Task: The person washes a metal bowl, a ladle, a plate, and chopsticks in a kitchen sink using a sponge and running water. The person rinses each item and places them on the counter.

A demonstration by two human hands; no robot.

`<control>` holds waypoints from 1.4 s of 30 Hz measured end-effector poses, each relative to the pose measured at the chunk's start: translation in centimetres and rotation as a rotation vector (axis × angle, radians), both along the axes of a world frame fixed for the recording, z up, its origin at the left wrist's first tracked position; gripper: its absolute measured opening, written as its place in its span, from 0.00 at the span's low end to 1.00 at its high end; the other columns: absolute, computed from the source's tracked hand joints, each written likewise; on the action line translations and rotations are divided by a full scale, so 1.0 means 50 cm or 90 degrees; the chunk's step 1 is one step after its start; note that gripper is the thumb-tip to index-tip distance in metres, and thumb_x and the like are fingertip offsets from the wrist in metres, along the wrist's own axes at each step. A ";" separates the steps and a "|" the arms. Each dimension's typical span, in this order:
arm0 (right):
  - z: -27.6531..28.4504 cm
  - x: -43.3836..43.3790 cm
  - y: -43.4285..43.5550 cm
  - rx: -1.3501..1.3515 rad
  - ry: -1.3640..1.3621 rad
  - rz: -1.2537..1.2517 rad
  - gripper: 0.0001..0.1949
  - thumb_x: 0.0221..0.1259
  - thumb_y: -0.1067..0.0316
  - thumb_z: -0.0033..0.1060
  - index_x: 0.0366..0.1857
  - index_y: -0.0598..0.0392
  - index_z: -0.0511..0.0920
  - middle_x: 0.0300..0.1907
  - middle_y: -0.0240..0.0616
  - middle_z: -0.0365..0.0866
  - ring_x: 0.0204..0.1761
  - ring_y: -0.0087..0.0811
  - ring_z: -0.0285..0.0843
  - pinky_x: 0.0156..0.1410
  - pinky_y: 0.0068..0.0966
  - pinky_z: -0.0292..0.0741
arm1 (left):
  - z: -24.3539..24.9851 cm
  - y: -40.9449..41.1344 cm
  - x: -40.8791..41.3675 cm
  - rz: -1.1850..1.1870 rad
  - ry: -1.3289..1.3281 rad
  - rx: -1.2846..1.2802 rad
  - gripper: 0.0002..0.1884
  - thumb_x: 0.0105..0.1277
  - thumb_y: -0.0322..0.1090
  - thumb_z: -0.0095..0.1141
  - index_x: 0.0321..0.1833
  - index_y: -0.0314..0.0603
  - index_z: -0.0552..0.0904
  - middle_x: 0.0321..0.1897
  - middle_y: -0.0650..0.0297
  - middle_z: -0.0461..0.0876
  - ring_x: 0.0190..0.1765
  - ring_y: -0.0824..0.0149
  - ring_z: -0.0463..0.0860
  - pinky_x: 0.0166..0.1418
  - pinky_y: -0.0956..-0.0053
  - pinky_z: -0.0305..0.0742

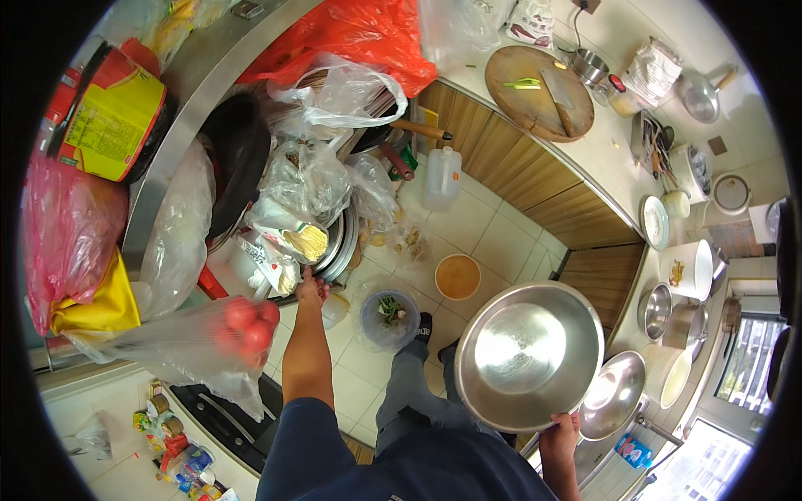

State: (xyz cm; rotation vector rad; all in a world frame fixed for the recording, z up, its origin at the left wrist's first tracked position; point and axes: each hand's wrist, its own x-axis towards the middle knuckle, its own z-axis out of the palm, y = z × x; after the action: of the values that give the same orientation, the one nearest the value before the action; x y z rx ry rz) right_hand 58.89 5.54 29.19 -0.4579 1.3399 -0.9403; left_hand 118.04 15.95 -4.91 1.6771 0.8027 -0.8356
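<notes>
My right hand (559, 433) grips the rim of a wide stainless steel basin (529, 401), tilted so that its hollow inside faces up to me. My left hand (312, 289) reaches out to a shelf. Its fingers are apart and nothing shows in them. Just beyond the fingertips are stacked metal basins (352, 241); whether I touch their rim I cannot tell. Beside them lie an opened packet of pale yellow dried noodles (306, 243) and a white printed packet (269, 260). Left of my forearm hangs a clear plastic bag (188, 332) with several tomatoes (249, 329).
On the floor stand a waste bin (369, 335) with vegetable scraps, an orange-brown tub (458, 277) and a plastic jug (442, 178). The counter holds a round chopping board (510, 119) with a cleaver (556, 94). A black wok (235, 163) leans on the shelf.
</notes>
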 end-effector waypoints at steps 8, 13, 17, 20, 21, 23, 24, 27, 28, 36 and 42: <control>-0.048 0.018 0.005 0.068 0.044 0.060 0.13 0.54 0.80 0.49 0.43 0.60 0.78 0.40 0.38 0.83 0.41 0.34 0.85 0.50 0.32 0.84 | -0.069 0.010 0.080 0.061 0.006 0.008 0.06 0.71 0.46 0.54 0.38 0.58 0.77 0.22 0.74 0.75 0.22 0.76 0.75 0.23 0.78 0.66; -0.066 0.020 0.015 0.085 0.069 0.016 0.13 0.54 0.80 0.49 0.42 0.59 0.78 0.40 0.38 0.84 0.39 0.33 0.85 0.45 0.32 0.85 | -0.056 0.007 0.082 0.136 0.088 -0.011 0.05 0.64 0.42 0.53 0.36 0.53 0.77 0.22 0.71 0.74 0.28 0.71 0.77 0.27 0.77 0.75; -0.076 0.013 0.016 0.104 0.062 0.012 0.12 0.55 0.79 0.49 0.42 0.58 0.78 0.39 0.37 0.84 0.39 0.33 0.85 0.43 0.32 0.85 | -0.088 0.047 0.102 0.276 0.010 -0.202 0.09 0.58 0.31 0.48 0.40 0.46 0.78 0.31 0.61 0.80 0.36 0.57 0.83 0.42 0.63 0.87; -0.085 0.018 0.020 0.111 0.072 -0.005 0.12 0.55 0.78 0.50 0.42 0.58 0.78 0.38 0.37 0.84 0.37 0.33 0.85 0.40 0.31 0.85 | -0.079 0.023 0.095 0.311 -0.079 -0.239 0.15 0.55 0.21 0.41 0.42 0.36 0.78 0.38 0.54 0.82 0.45 0.48 0.85 0.50 0.51 0.88; -0.085 0.015 0.018 0.114 0.064 0.006 0.12 0.55 0.77 0.51 0.42 0.58 0.78 0.38 0.37 0.84 0.37 0.33 0.85 0.40 0.32 0.85 | -0.076 0.036 0.107 0.318 -0.081 -0.254 0.15 0.54 0.21 0.42 0.42 0.36 0.78 0.40 0.53 0.83 0.47 0.47 0.85 0.52 0.50 0.87; -0.091 0.012 0.001 0.135 0.048 0.029 0.11 0.55 0.77 0.51 0.42 0.58 0.78 0.39 0.37 0.84 0.36 0.33 0.85 0.39 0.32 0.85 | -0.068 0.094 0.143 0.345 -0.097 -0.283 0.15 0.52 0.20 0.42 0.42 0.35 0.78 0.44 0.52 0.83 0.52 0.45 0.85 0.56 0.46 0.85; -0.097 0.011 0.004 0.140 0.055 0.020 0.11 0.55 0.77 0.52 0.42 0.58 0.78 0.39 0.37 0.84 0.36 0.34 0.86 0.38 0.32 0.85 | -0.057 0.071 0.122 0.334 -0.077 -0.282 0.17 0.49 0.21 0.44 0.42 0.31 0.78 0.50 0.49 0.82 0.57 0.42 0.82 0.63 0.43 0.80; -0.105 0.025 -0.011 0.136 0.059 0.019 0.11 0.55 0.77 0.53 0.42 0.57 0.78 0.38 0.36 0.84 0.36 0.33 0.85 0.35 0.30 0.84 | -0.006 0.064 0.060 0.364 -0.047 -0.328 0.19 0.47 0.23 0.44 0.44 0.28 0.77 0.53 0.46 0.81 0.61 0.42 0.81 0.67 0.44 0.77; -0.099 0.039 -0.023 0.137 0.070 0.033 0.10 0.56 0.76 0.54 0.42 0.56 0.79 0.36 0.34 0.84 0.32 0.27 0.83 0.29 0.24 0.77 | 0.012 0.074 0.027 0.318 -0.064 -0.330 0.20 0.44 0.24 0.45 0.44 0.25 0.76 0.55 0.44 0.80 0.61 0.40 0.80 0.69 0.46 0.76; -0.108 0.155 -0.166 0.051 0.001 0.241 0.08 0.62 0.76 0.54 0.43 0.57 0.80 0.32 0.29 0.82 0.27 0.18 0.75 0.27 0.16 0.68 | 0.163 0.166 -0.344 0.231 -0.026 -0.457 0.04 0.45 0.22 0.43 0.25 0.36 0.67 0.39 0.41 0.77 0.42 0.40 0.80 0.61 0.38 0.75; -0.157 0.508 -0.234 0.057 0.054 0.444 0.11 0.60 0.70 0.62 0.45 0.58 0.81 0.36 0.35 0.84 0.31 0.25 0.81 0.31 0.22 0.77 | 0.233 0.246 -0.581 0.336 0.051 -0.340 0.04 0.45 0.19 0.44 0.23 0.36 0.67 0.34 0.37 0.76 0.37 0.40 0.79 0.52 0.38 0.79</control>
State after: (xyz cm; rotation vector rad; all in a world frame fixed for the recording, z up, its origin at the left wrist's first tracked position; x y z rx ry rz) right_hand 84.29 -6.16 21.32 -0.8334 1.1645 -0.2846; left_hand 89.00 28.24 6.72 0.9070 0.9222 -0.6655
